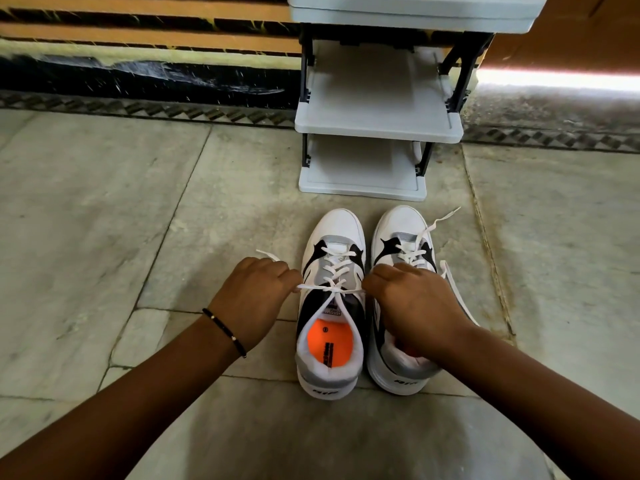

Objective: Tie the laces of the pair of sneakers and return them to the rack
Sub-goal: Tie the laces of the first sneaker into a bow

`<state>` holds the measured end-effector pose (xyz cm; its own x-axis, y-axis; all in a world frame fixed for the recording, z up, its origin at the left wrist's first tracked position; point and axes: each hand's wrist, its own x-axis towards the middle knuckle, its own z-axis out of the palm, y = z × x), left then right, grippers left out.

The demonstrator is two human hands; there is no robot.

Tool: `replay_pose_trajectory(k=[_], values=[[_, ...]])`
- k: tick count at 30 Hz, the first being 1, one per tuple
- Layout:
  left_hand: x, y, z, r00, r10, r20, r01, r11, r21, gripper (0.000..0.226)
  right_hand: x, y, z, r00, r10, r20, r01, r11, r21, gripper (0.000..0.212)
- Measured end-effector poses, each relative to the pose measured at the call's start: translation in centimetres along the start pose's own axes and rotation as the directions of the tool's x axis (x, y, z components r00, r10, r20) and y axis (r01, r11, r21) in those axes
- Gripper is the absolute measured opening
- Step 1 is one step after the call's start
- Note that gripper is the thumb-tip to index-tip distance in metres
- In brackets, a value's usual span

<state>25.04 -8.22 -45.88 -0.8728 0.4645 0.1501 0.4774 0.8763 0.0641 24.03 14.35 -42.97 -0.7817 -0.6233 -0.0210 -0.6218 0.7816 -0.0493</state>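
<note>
Two white, grey and black sneakers stand side by side on the floor, toes toward the rack. The left sneaker [330,299] has an orange insole. Its white lace [332,288] is crossed over the tongue and stretched taut to both sides. My left hand [258,296] pinches one lace end on the left; my right hand [412,303] pinches the other end on the right. The right sneaker [403,244] lies partly under my right hand, and its laces hang loose and untied. The grey shoe rack [377,128] stands just beyond the sneakers, its shelves bare.
Grey stone floor tiles [138,220] spread around the sneakers. A dark wall base [138,81] runs behind the rack. A patterned floor border [554,135] runs along the wall. A thin black bracelet [225,332] circles my left wrist.
</note>
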Motion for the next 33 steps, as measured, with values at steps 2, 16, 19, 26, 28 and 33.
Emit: replay_pose_trajectory(k=[2, 16, 19, 26, 28, 33], values=[[-0.1, 0.1, 0.0, 1.000, -0.007, 0.003, 0.007, 1.000, 0.010, 0.034, -0.1, 0.2, 0.3, 0.999, 0.030, 0.043, -0.028, 0.999, -0.045, 0.035], [0.9, 1.9, -1.3, 0.881, -0.401, 0.250, 0.394, 0.330, -0.858, 0.029, 0.9, 0.3, -0.8, 0.955, 0.230, 0.189, -0.257, 0.317, 0.913, 0.027], [2.3, 3.4, -1.6, 0.840, -0.428, 0.333, 0.310, -0.126, -0.942, 0.036, 1.8, -0.5, -0.4, 0.925, 0.337, 0.177, -0.181, -0.017, 0.983, 0.026], [2.9, 3.9, -0.9, 0.824, -0.476, 0.309, 0.224, -0.228, -0.948, 0.030, 3.6, -1.8, -0.3, 0.874, 0.369, 0.317, -0.074, -0.542, 0.837, 0.023], [2.8, 4.1, -0.9, 0.838, -0.459, 0.294, 0.209, -0.228, -0.951, 0.029, 3.8, -1.9, -0.4, 0.869, 0.369, 0.329, -0.075, -0.559, 0.826, 0.021], [2.2, 3.9, -0.7, 0.862, -0.441, 0.250, 0.202, -0.155, -0.967, 0.028, 3.9, -1.6, 0.1, 0.872, 0.401, 0.280, -0.132, -0.359, 0.924, 0.020]])
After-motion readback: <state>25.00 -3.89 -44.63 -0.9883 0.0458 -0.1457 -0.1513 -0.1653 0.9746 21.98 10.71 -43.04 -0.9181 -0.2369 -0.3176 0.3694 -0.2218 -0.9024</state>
